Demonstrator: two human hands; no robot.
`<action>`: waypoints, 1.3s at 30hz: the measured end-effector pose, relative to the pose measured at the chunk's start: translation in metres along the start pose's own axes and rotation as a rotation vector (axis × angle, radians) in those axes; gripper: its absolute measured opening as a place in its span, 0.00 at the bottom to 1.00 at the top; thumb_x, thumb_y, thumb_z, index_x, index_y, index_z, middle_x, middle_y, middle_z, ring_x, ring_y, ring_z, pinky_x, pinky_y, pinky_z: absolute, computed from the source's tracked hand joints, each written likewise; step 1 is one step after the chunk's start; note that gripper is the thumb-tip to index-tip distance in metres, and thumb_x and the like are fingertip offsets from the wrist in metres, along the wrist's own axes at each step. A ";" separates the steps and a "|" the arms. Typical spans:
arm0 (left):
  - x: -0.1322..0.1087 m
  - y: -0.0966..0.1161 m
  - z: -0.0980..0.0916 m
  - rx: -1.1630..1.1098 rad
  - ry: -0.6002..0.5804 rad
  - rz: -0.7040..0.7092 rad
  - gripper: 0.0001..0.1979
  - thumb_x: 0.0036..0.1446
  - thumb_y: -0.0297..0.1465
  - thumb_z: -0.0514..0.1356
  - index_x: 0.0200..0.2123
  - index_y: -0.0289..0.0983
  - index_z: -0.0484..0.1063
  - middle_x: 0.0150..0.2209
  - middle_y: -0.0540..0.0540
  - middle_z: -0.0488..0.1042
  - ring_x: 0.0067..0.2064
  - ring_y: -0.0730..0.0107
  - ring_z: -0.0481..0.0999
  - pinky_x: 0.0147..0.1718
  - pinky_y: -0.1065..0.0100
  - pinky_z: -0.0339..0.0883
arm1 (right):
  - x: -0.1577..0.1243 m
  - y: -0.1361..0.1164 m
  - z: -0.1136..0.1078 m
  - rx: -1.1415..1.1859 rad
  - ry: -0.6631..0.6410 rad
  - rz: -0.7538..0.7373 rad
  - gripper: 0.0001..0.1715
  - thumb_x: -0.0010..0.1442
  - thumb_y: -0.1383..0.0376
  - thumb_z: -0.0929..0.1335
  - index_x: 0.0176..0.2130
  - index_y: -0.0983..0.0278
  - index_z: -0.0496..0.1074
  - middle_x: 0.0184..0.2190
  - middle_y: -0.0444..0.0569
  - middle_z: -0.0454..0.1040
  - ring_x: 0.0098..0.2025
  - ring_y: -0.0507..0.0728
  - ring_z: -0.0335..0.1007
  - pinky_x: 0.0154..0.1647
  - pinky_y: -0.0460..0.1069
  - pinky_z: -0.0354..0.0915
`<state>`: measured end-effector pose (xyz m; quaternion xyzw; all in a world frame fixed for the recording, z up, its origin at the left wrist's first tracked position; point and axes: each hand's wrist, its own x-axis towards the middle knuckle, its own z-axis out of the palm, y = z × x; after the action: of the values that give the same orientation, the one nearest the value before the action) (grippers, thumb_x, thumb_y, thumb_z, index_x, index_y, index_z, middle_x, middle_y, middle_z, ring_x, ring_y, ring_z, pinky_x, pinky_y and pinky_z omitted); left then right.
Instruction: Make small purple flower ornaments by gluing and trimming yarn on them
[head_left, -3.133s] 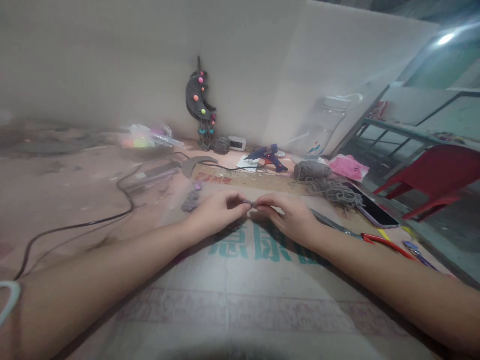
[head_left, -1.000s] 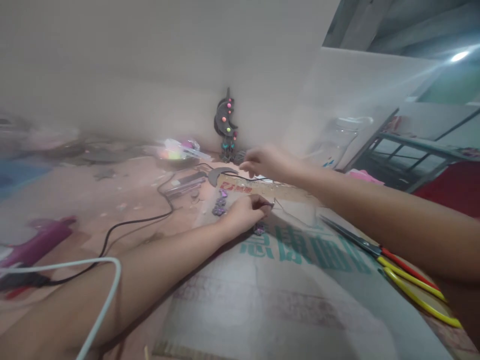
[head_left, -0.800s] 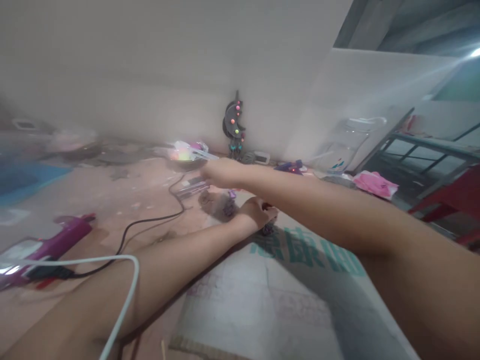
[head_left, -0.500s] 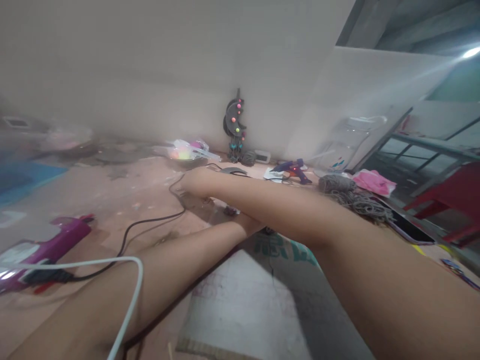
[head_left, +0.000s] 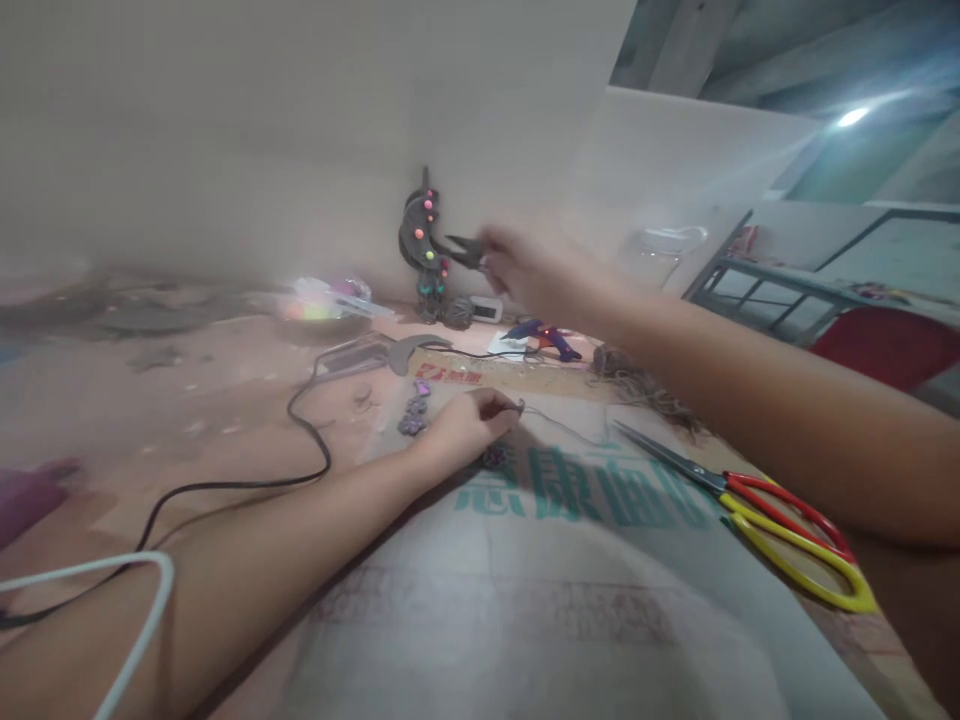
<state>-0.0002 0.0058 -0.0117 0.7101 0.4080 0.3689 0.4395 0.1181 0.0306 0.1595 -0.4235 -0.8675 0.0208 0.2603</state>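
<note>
Left hand (head_left: pixel 466 425) pinches a thin grey strand (head_left: pixel 559 424) that trails off rightward over the printed sheet (head_left: pixel 517 560). Raised beyond it, the blurred right hand (head_left: pixel 514 265) grips dark-bladed snips (head_left: pixel 466 252). I see purple-and-grey trinkets (head_left: pixel 415 412) just left of the left hand, red-and-yellow scissors (head_left: pixel 712 481) to its right.

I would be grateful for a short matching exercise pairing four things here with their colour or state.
Column one
1. Left hand
2. Right hand
3. Scissors
4. Moon ornament

Column two
A. Partly red, partly yellow
B. Holding a dark pointed tool
C. Grey, dotted with coloured balls
D. Pinching a thin grey strand

Pairs: 1-D, 2-B, 3-A, 4-C
</note>
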 end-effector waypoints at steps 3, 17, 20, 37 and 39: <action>-0.003 0.002 -0.001 -0.066 -0.029 0.008 0.09 0.56 0.35 0.60 0.34 0.35 0.74 0.29 0.48 0.75 0.31 0.69 0.73 0.33 0.69 0.64 | -0.046 0.028 -0.003 0.053 0.004 0.108 0.10 0.67 0.66 0.60 0.36 0.64 0.67 0.26 0.44 0.67 0.28 0.52 0.64 0.32 0.48 0.60; -0.012 0.011 -0.002 -0.040 -0.047 -0.127 0.13 0.58 0.41 0.60 0.35 0.36 0.71 0.31 0.46 0.77 0.31 0.69 0.74 0.31 0.68 0.67 | -0.165 0.075 0.072 0.184 0.013 0.125 0.22 0.72 0.58 0.55 0.55 0.62 0.69 0.47 0.54 0.75 0.49 0.59 0.71 0.51 0.55 0.66; -0.012 0.010 -0.003 -0.036 -0.033 -0.145 0.14 0.58 0.42 0.60 0.36 0.36 0.71 0.32 0.46 0.77 0.30 0.69 0.75 0.29 0.69 0.68 | -0.167 0.073 0.074 0.197 0.018 0.143 0.23 0.71 0.57 0.57 0.57 0.64 0.68 0.51 0.56 0.74 0.53 0.60 0.71 0.54 0.56 0.66; -0.014 0.011 -0.003 0.011 -0.022 -0.096 0.10 0.59 0.38 0.59 0.34 0.37 0.69 0.28 0.50 0.74 0.27 0.73 0.73 0.26 0.71 0.65 | -0.166 0.061 0.074 0.160 -0.084 0.143 0.22 0.71 0.61 0.55 0.50 0.64 0.73 0.38 0.52 0.79 0.42 0.58 0.77 0.43 0.51 0.69; -0.014 0.011 -0.003 0.012 -0.023 -0.087 0.09 0.59 0.38 0.59 0.34 0.37 0.70 0.29 0.49 0.74 0.28 0.72 0.73 0.28 0.70 0.66 | -0.165 0.061 0.075 0.145 -0.090 0.148 0.22 0.71 0.61 0.55 0.50 0.64 0.72 0.38 0.52 0.79 0.41 0.58 0.77 0.42 0.51 0.69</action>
<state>-0.0059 -0.0088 -0.0026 0.6985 0.4355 0.3390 0.4555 0.2109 -0.0395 0.0077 -0.4650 -0.8408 0.1219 0.2489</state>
